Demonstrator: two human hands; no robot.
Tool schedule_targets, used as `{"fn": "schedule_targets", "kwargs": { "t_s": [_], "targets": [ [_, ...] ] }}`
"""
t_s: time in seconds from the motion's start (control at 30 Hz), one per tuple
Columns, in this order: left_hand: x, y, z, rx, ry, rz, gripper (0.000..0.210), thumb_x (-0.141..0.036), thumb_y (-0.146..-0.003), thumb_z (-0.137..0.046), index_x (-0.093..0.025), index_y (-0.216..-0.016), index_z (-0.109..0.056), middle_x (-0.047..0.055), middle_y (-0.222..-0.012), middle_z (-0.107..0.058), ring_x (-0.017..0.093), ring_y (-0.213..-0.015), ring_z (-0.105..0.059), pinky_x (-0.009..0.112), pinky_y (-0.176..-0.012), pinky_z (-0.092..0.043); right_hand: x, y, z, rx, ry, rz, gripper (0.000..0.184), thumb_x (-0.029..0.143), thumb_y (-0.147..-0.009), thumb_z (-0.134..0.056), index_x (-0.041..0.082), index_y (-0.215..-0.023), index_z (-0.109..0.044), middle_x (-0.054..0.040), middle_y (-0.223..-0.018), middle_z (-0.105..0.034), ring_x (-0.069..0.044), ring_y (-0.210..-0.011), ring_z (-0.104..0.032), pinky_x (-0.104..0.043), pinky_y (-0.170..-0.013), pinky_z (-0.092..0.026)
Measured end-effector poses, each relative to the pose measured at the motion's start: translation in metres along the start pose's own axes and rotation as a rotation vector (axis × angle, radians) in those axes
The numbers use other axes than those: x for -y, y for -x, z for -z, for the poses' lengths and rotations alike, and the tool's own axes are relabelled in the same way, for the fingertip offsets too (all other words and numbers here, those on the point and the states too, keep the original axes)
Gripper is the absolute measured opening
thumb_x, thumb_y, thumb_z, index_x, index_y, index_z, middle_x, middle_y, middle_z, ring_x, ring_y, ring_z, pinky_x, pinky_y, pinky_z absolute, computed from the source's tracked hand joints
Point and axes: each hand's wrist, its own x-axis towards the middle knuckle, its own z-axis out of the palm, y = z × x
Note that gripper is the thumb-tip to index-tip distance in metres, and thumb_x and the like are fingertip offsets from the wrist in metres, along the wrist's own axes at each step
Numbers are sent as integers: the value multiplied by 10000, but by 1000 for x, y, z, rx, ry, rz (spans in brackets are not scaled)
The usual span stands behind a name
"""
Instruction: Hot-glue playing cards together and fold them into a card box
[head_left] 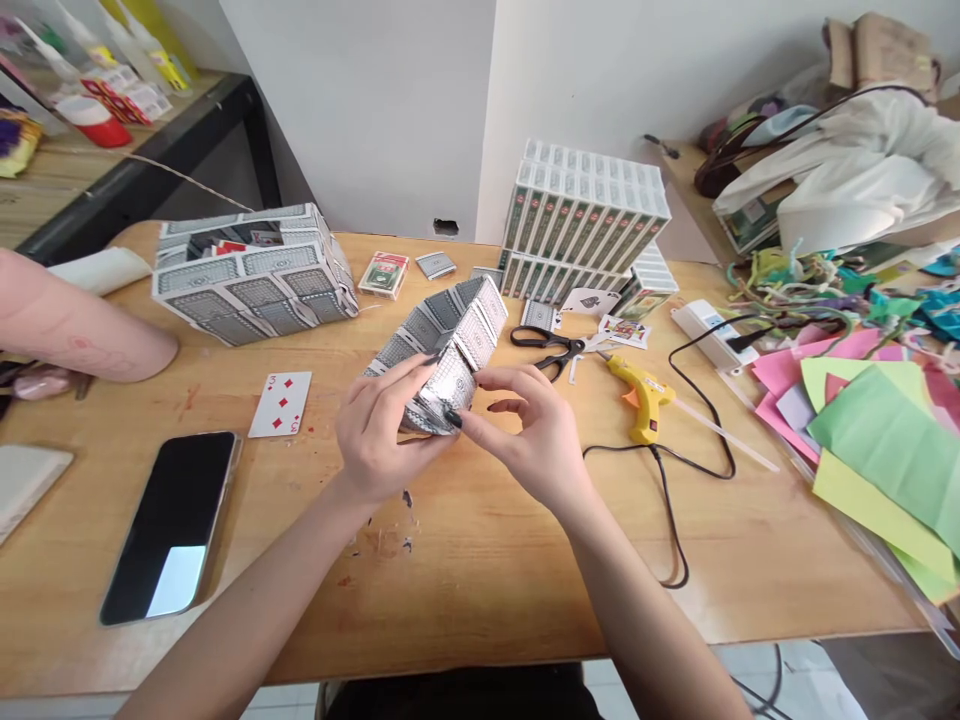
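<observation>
Tilted above the middle of the table is a hollow box made of playing cards, its grey patterned card backs facing outward. My left hand grips its near left side, with the fingers over the wall and the thumb underneath. At the near right corner, my right hand pinches the card wall between thumb and fingers. A yellow hot glue gun lies right of my right hand, a clear glue stick at its rear. Black-handled scissors rest just behind that hand. A three of diamonds card lies face up to the left.
A larger card box stands back left, near a boxed card deck. Stacked card decks rise behind. A phone lies front left. The glue gun's black cord loops toward a power strip; coloured paper covers the right edge.
</observation>
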Motion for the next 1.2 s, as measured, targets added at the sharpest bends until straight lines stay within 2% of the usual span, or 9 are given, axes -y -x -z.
{"fn": "schedule_targets", "kwargs": {
  "t_s": [0.23,0.4,0.6,0.83,0.93,1.1,1.2],
  "targets": [
    [-1,2,2,36,28,34,615,-410,-705,-784,-218,-1234,-533,107,-1128,-703,251,-960,-698,348,-815,-535,1,-2,1,8,140,154,200,259,-757,-696,230,-948,-642,-56,-994,-651,-190,-934,-599,-347,-748,-530],
    [0,4,3,39,36,30,622,-408,-701,-787,-218,-1235,-529,108,-1138,-699,245,-959,-698,337,-810,-540,1,0,-2,-6,201,216,166,237,-783,-657,226,-944,-617,-60,-987,-639,-193,-933,-588,-362,-783,-514],
    [0,4,1,2,57,16,615,-330,-680,-804,-191,-1222,-549,122,-1123,-700,244,-954,-697,325,-802,-541,0,1,-4,-28,243,267,149,246,-813,-632,214,-956,-603,-76,-996,-625,-204,-949,-576,-382,-797,-507],
    [-2,2,4,12,59,88,643,-412,-693,-793,-217,-1247,-532,105,-1159,-684,261,-1007,-683,354,-862,-541,-2,5,-8,-24,144,205,270,242,-773,-661,239,-1023,-559,-66,-1034,-601,-199,-980,-575,-344,-752,-528],
    [-2,4,3,13,68,88,640,-411,-691,-796,-216,-1240,-532,103,-1157,-683,255,-1005,-682,352,-863,-544,-3,6,-10,-48,147,201,248,232,-770,-641,234,-1000,-548,-63,-1000,-585,-195,-951,-567,-339,-737,-524],
    [0,11,0,6,62,93,651,-416,-688,-800,-216,-1241,-520,102,-1150,-676,253,-1010,-675,362,-864,-546,-9,6,-14,-48,199,262,227,218,-783,-607,232,-992,-519,-60,-965,-569,-196,-923,-557,-365,-777,-516],
    [-1,17,-4,-19,100,117,681,-428,-675,-808,-211,-1242,-498,114,-1146,-653,254,-1016,-662,375,-860,-543,-15,2,-14,-2,233,330,247,235,-787,-612,227,-1009,-504,-71,-981,-565,-210,-945,-550,-382,-789,-511]
  ]
}}
